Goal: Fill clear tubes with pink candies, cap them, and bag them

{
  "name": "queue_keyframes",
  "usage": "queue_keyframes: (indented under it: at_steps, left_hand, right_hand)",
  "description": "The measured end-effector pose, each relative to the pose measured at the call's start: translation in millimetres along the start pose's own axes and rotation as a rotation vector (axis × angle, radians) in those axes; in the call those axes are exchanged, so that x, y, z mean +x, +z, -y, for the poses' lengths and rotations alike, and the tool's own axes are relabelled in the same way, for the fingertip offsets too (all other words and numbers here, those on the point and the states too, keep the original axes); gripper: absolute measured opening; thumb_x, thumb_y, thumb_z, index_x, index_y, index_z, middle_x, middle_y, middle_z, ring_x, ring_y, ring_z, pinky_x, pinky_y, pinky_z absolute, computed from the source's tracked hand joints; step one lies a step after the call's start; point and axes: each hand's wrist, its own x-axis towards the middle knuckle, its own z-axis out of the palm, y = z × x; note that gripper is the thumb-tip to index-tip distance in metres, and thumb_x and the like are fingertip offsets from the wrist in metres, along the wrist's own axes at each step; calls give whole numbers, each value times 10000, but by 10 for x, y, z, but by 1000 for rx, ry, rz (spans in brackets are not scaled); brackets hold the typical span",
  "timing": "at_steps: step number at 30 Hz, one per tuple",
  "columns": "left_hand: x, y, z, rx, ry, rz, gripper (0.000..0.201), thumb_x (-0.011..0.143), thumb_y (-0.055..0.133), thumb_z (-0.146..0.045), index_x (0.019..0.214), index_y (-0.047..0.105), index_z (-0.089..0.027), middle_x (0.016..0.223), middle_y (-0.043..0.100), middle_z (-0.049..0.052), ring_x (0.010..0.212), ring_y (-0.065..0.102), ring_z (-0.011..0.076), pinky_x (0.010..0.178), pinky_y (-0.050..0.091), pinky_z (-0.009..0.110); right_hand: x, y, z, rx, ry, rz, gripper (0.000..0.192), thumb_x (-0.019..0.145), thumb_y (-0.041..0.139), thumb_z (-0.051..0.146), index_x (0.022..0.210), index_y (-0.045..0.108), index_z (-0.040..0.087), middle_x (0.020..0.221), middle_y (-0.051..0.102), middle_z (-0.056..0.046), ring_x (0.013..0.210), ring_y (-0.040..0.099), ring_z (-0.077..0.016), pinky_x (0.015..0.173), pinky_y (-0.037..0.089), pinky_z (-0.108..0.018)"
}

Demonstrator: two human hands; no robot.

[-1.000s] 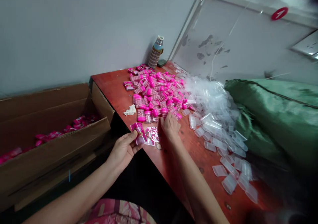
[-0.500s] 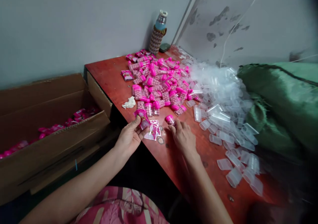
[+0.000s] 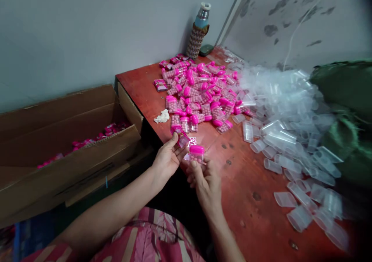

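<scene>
Right hand (image 3: pixel 207 182) raised just over the near edge of the red-brown table (image 3: pixel 247 176), forearm coming up from the lower right, wrist bent slightly back, fingers curled and pinched shut around the lower part of a small pink-capped candy jar (image 3: pixel 197 153), held upright with its cap on top and pink balls visible through the clear body. Left hand (image 3: pixel 168 159) beside it, forearm stretched in from the lower left across a pink patterned lap, palm turned inward, thumb and forefinger closed on a small pink printed wrapper (image 3: pixel 182 137), with a glossy clear packet (image 3: pixel 192 142) just behind it near the fingertips; cannot tell whether that packet is also gripped. Both hands nearly touching, jar and wrapper just apart. Further back on the table, a heap of filled pink-capped jars (image 3: pixel 200 99), lying in all directions, with a crumpled white scrap (image 3: pixel 162 117) at its left edge and a single pink packet (image 3: pixel 160 85) near the far left corner. To the right, a wide pile of empty clear plastic jars (image 3: pixel 285 130) spilling toward the near right edge, against a green sack (image 3: pixel 348 99). At the far corner against the wall, a water bottle in a woven sleeve (image 3: pixel 199 31). Left of the table and lower, an open cardboard box (image 3: pixel 58 153) with pink packed items inside.
</scene>
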Motion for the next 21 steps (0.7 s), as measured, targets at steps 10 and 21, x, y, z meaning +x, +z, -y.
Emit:
queue_keyframes:
  at_steps: [10, 21]
  left_hand:
    - [-18, 18, 138, 79, 65, 84, 109, 719, 640, -201, 758, 589, -113, 666, 624, 29, 566, 594, 119, 547, 507, 232]
    - [-3, 20, 202, 94, 32, 104, 139, 718, 643, -234, 777, 585, -122, 675, 619, 28, 581, 599, 130, 565, 510, 255]
  right_hand:
    - [46, 27, -72, 15, -33, -51, 230, 812, 503, 381, 937, 448, 196, 639, 532, 40, 442, 490, -68, 372, 402, -161]
    - [14, -6, -80, 106, -16, -64, 224, 807, 510, 381, 916, 457, 192, 615, 523, 48, 428, 480, -63, 364, 396, -156]
